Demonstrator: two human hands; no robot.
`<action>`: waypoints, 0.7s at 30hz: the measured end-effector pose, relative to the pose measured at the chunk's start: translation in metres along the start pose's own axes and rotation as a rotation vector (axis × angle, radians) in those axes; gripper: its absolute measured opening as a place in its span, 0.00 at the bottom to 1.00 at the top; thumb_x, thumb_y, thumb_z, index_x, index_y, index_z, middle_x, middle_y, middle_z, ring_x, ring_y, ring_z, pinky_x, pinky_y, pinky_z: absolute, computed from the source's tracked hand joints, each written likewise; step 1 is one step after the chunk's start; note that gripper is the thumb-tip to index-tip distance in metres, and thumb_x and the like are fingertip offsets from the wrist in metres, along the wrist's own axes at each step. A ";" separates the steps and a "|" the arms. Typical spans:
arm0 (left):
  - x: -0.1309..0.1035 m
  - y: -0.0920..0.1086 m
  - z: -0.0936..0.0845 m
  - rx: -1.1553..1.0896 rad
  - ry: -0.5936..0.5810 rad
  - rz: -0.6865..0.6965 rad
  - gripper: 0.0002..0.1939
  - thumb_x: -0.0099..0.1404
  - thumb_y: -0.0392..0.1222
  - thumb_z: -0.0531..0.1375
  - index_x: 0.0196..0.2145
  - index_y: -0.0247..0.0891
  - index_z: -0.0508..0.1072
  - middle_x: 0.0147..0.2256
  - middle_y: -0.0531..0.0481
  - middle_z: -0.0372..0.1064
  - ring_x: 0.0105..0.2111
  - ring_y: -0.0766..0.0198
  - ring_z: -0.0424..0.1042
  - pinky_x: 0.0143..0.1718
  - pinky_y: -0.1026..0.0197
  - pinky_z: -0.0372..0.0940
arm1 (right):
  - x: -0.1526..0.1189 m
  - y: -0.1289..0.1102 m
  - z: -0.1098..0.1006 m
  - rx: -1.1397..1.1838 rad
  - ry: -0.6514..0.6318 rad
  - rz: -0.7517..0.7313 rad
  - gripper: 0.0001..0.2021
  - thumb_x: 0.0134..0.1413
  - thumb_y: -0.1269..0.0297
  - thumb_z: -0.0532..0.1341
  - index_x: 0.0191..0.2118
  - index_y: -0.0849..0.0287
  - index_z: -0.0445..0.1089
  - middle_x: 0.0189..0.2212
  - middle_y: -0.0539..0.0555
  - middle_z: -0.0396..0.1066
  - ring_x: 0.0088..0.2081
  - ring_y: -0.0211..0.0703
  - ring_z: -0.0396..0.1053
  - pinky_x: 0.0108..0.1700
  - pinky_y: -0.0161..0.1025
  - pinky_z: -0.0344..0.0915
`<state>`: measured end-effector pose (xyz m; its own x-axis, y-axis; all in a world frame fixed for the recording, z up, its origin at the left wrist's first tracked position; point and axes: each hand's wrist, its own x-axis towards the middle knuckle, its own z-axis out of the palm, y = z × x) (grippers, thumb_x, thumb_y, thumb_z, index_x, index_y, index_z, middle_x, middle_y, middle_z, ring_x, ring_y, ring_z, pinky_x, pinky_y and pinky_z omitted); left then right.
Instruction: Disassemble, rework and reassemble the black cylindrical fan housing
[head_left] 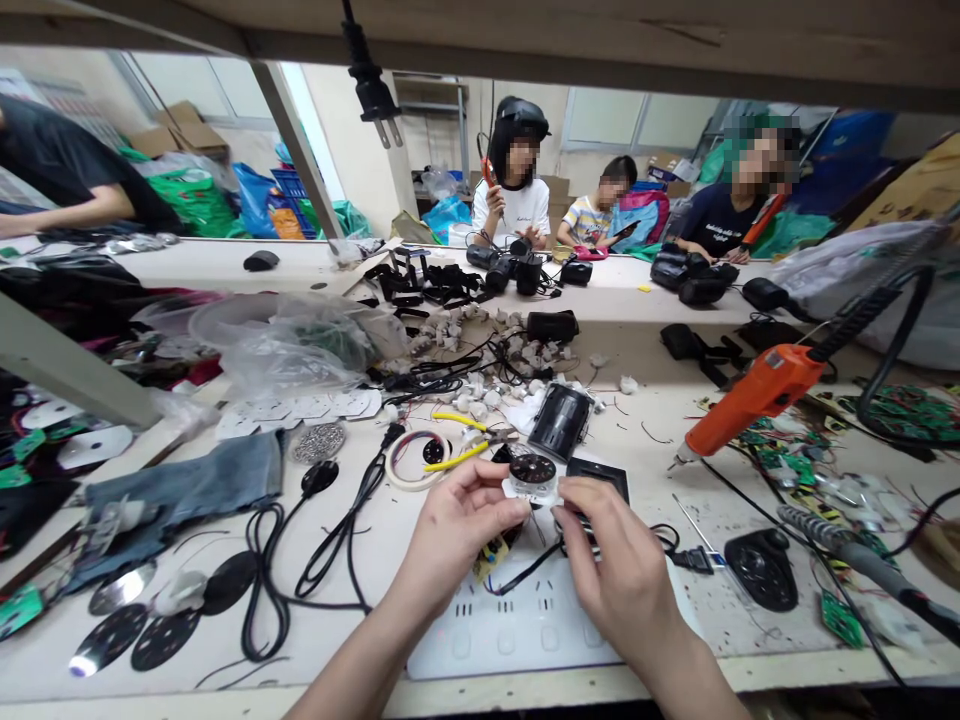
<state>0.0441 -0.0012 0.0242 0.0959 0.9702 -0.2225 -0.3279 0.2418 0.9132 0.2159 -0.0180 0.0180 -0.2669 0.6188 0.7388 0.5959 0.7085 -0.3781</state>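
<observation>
My left hand (466, 510) is closed on the left edge of a small round part (532, 472). It has a black disc with holes on top, a clear rim and a white base. My right hand (619, 565) pinches the right side of the same part. Below hangs a yellowish circuit board (491, 555) with thin wires and a black cable, partly hidden by my fingers. Under both hands lies a white power strip (517, 635) with sockets. A black cylindrical housing (561, 420) sits just behind the part, beside yellow-handled pliers (457, 455).
An orange electric screwdriver (750, 400) hangs at the right, near a soldering iron (847, 545) and green circuit boards (840, 615). Black cables (262, 590), black discs (165, 640) and a roll of tape (397, 465) lie left. Several people sit across the bench.
</observation>
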 end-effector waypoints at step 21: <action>-0.003 -0.022 -0.028 1.147 0.006 0.303 0.48 0.52 0.46 0.70 0.66 0.38 0.54 0.62 0.36 0.57 0.62 0.46 0.60 0.61 0.44 0.59 | 0.004 0.035 0.021 1.052 0.102 0.849 0.19 0.50 0.50 0.72 0.31 0.55 0.63 0.26 0.49 0.75 0.28 0.42 0.77 0.30 0.33 0.75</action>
<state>0.0244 -0.0091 -0.0045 0.1542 0.9864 0.0564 0.6975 -0.1491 0.7009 0.2193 0.0164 -0.0041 -0.0254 0.9959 0.0863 -0.3214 0.0736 -0.9441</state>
